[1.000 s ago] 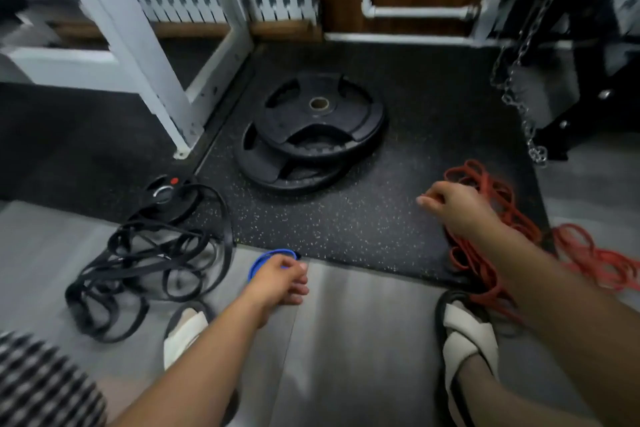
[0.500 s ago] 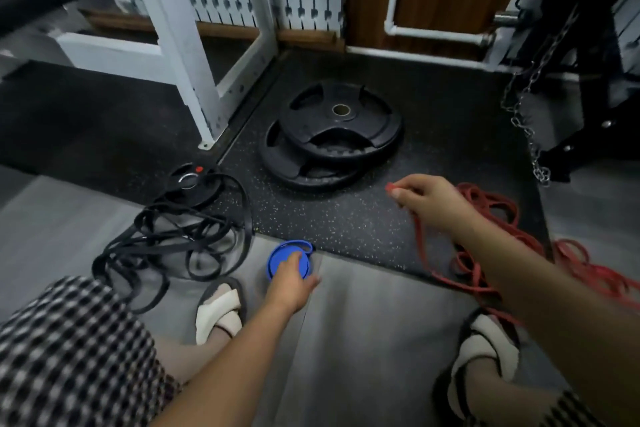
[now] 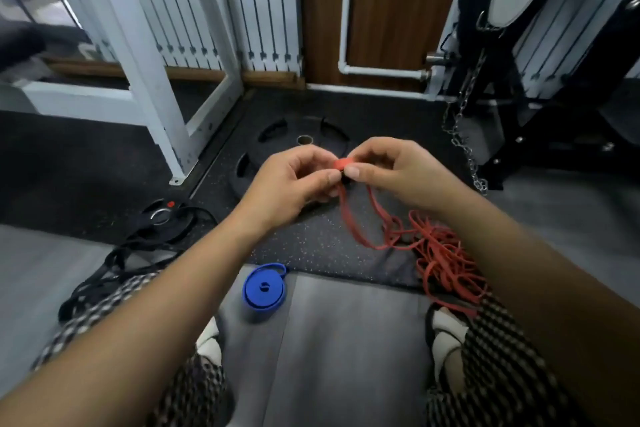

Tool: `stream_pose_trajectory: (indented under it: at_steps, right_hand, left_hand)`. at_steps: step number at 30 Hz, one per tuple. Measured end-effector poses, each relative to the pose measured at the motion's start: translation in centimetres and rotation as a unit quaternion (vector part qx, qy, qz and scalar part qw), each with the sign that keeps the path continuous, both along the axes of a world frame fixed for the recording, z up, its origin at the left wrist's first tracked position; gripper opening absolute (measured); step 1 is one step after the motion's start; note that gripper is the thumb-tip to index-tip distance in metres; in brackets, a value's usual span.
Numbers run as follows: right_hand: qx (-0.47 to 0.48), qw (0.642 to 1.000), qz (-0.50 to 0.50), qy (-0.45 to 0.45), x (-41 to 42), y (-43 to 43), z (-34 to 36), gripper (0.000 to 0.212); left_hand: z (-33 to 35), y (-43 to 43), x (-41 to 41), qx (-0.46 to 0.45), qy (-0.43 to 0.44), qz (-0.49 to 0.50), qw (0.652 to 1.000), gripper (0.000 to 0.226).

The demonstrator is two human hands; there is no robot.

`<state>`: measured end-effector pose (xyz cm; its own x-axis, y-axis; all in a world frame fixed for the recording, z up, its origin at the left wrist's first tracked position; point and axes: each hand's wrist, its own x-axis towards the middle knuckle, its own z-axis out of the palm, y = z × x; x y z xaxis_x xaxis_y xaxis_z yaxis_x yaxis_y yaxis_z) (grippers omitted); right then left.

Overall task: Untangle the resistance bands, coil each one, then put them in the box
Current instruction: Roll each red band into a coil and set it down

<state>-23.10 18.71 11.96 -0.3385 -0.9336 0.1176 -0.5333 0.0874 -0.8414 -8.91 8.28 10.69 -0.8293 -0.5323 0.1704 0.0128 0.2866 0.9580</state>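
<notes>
My left hand (image 3: 291, 180) and my right hand (image 3: 394, 170) meet above the floor, both pinching a small rolled end of the red resistance band (image 3: 344, 163). From that roll two red strands hang down to a loose red tangle (image 3: 446, 256) on the floor at the right. A blue band (image 3: 265, 289), coiled into a flat disc, lies on the floor below my hands. A tangled black band (image 3: 138, 246) sprawls at the left. No box is in view.
Two stacked black weight plates (image 3: 273, 146) lie on the speckled rubber mat behind my hands. A white rack frame (image 3: 156, 87) stands at the left, a hanging chain (image 3: 464, 139) and black machine at the right. My sandalled feet (image 3: 446, 326) rest on the grey floor.
My left hand let go of the blue coil and rose to meet the right hand. The right hand lifted the red band's end, now rolled between both hands.
</notes>
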Motion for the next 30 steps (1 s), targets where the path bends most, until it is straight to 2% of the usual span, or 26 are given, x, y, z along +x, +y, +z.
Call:
stream_pose_trajectory:
  at_steps: [4, 8, 12, 14, 16, 20, 24, 26, 28, 30]
  right_hand:
    - [-0.049, 0.998, -0.027, 0.043, 0.6, 1.5, -0.1, 0.011]
    - [-0.028, 0.996, 0.007, -0.086, 1.2, 1.9, -2.9, 0.020]
    - [-0.012, 0.998, -0.010, -0.067, 0.5, 1.2, -5.0, 0.029]
    - [0.011, 0.999, -0.003, -0.030, 0.0, 0.4, -5.2, 0.028]
    - [0.013, 0.999, -0.006, 0.052, -0.3, -0.5, -5.4, 0.024]
    - [0.000, 0.979, -0.045, 0.200, -0.8, -1.5, -5.6, 0.022]
    - [-0.019, 0.954, -0.025, 0.300, -0.8, -2.1, -5.5, 0.024]
    - [-0.008, 0.956, -0.017, 0.292, -0.4, -2.3, -5.6, 0.022]
    - [-0.002, 0.975, -0.025, 0.221, -0.3, -2.4, -5.5, 0.020]
    - [-0.011, 0.991, -0.037, 0.131, -0.5, -2.4, -5.2, 0.018]
  left_hand:
    - [1.1, 1.5, -0.1, 0.006, 0.011, -0.002, 1.000, 0.018]
    - [-0.9, 1.6, -0.5, 0.037, 0.008, 0.026, 0.999, 0.021]
    - [-2.9, 1.2, -1.4, 0.118, 0.003, 0.050, 0.992, 0.016]
    - [-3.1, 0.6, -1.9, 0.187, 0.014, 0.073, 0.980, 0.015]
    - [-3.2, -0.3, -2.3, 0.217, 0.022, 0.084, 0.972, 0.014]
    - [-3.2, -1.7, -2.5, 0.178, 0.014, 0.071, 0.981, 0.017]
    - [-3.5, -2.5, -2.4, 0.146, -0.026, 0.070, 0.986, 0.012]
    - [-3.5, -2.9, -2.2, 0.174, -0.037, 0.084, 0.980, 0.005]
    - [-3.3, -3.1, -2.0, 0.227, -0.031, 0.090, 0.969, 0.004]
    - [-3.1, -3.1, -1.8, 0.320, -0.003, 0.095, 0.943, 0.007]
